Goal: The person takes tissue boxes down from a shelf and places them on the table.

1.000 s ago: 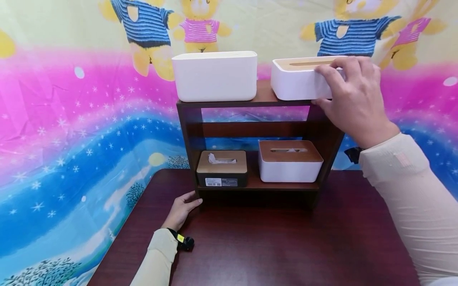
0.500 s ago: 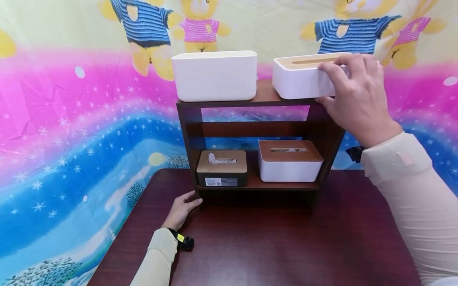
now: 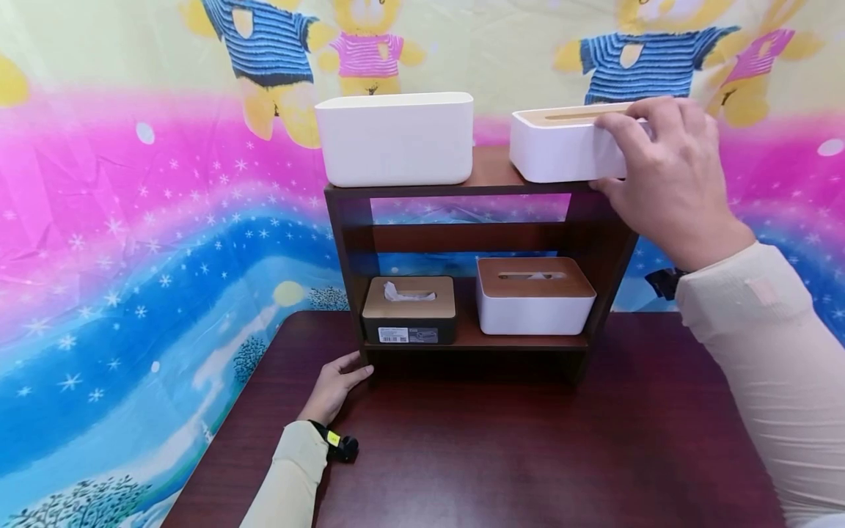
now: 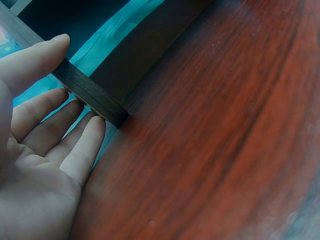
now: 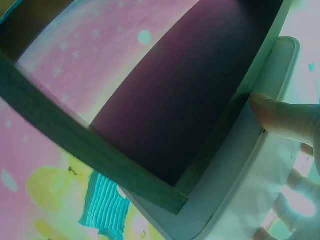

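Note:
On the right of the shelf's top board, a white tissue box (image 3: 561, 150) with a pale wooden slotted lid sits in my right hand (image 3: 680, 176). The fingers curl over its right part at the top while the thumb (image 5: 282, 117) presses low at its bottom edge; the box's right end is hidden behind the hand. Low on the left, my left hand (image 3: 334, 385) touches the side panel of the dark wooden shelf (image 3: 469, 229). In the left wrist view, its fingertips (image 4: 95, 125) meet the panel's outer face and the thumb lies across the front edge.
A taller white container (image 3: 396, 139) stands on the top board's left. Below, a dark tissue box (image 3: 409, 312) with a pale lid and a white tissue box (image 3: 536, 315) with a brown lid share the lower board. Behind the table (image 3: 475, 455) hangs a cartoon bear cloth (image 3: 198, 220).
My right hand has shifted the pale-lidded tissue box slightly to the right along the top board; it tilted briefly and now looks level. My left hand has stayed put.

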Demonstrator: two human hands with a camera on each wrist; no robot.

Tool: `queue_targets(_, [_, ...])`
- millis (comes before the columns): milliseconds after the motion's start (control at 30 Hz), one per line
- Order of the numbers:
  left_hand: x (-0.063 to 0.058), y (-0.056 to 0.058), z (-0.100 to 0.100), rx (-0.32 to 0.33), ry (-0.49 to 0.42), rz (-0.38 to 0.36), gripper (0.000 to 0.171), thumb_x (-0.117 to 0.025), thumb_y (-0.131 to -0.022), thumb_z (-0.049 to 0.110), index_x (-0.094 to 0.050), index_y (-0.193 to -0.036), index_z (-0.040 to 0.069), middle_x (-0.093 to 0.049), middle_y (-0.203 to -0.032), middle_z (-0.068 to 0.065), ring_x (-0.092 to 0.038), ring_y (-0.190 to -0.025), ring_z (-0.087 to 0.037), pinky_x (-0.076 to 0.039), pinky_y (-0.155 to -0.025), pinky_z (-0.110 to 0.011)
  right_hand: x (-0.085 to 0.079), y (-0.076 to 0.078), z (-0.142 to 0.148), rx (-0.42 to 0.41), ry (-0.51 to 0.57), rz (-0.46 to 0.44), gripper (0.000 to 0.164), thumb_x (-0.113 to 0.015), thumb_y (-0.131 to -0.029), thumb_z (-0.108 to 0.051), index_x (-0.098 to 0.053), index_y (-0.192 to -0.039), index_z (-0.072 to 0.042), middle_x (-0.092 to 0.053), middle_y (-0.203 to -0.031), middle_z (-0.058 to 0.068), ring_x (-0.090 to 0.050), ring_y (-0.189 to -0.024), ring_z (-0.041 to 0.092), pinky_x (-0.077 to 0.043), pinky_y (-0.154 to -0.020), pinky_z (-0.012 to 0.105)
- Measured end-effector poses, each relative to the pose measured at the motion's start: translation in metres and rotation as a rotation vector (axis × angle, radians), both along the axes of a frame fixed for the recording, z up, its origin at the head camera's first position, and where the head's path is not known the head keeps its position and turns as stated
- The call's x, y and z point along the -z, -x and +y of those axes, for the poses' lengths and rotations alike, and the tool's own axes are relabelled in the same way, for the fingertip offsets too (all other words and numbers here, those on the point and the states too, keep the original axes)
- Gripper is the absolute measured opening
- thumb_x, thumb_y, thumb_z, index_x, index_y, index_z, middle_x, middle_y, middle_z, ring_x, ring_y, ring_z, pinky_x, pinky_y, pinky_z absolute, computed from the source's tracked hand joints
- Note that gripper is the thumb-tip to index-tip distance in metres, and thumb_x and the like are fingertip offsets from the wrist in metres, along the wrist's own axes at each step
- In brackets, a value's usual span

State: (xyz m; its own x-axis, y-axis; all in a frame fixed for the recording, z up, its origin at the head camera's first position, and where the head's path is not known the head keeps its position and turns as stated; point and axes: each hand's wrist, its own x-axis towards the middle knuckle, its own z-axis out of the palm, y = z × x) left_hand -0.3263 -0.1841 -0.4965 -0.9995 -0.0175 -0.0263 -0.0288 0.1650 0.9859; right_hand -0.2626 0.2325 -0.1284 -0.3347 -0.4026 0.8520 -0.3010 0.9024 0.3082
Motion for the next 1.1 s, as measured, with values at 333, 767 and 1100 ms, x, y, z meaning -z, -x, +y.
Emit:
queue_targets(333, [0.000,-0.001,0.000,0.003,-0.002,0.009,0.058,-0.072,-0.074,0.032,-0.052,-0.125,0.013,-0.050,-0.124,-0.003,-0.036,-0.121,-0.021,-0.033,-0.095,-0.043,0.000,0.000,0.008,0.003,-0.006,0.006,0.068,-0.077,-0.065,-0.010,-0.047,-0.126,-0.007,-0.042,-0.121,0.024,-0.035,-0.113,0.039,-0.027,-0.093,0.054])
queue_targets(767, [0.000,0.000,0.000,-0.001,0.002,0.007,0.057,-0.071,-0.074,0.031,-0.052,-0.125,0.014,-0.049,-0.125,-0.002,-0.035,-0.121,-0.020,-0.033,-0.095,-0.043,-0.004,-0.007,0.016,-0.005,0.008,0.013,0.067,-0.075,-0.067,-0.007,-0.047,-0.128,-0.008,-0.042,-0.123,0.024,-0.035,-0.113,0.039,-0.025,-0.096,0.052])
queue_targets(1100, [0.001,-0.001,0.000,-0.009,0.002,-0.001,0.063,-0.073,-0.071,0.037,-0.051,-0.125,0.013,-0.049,-0.125,-0.003,-0.035,-0.122,-0.021,-0.032,-0.096,-0.043,-0.005,-0.008,0.023,-0.002,0.010,0.024,0.064,-0.075,-0.066,-0.005,-0.049,-0.124,-0.005,-0.043,-0.122,0.025,-0.036,-0.112,0.041,-0.026,-0.095,0.054])
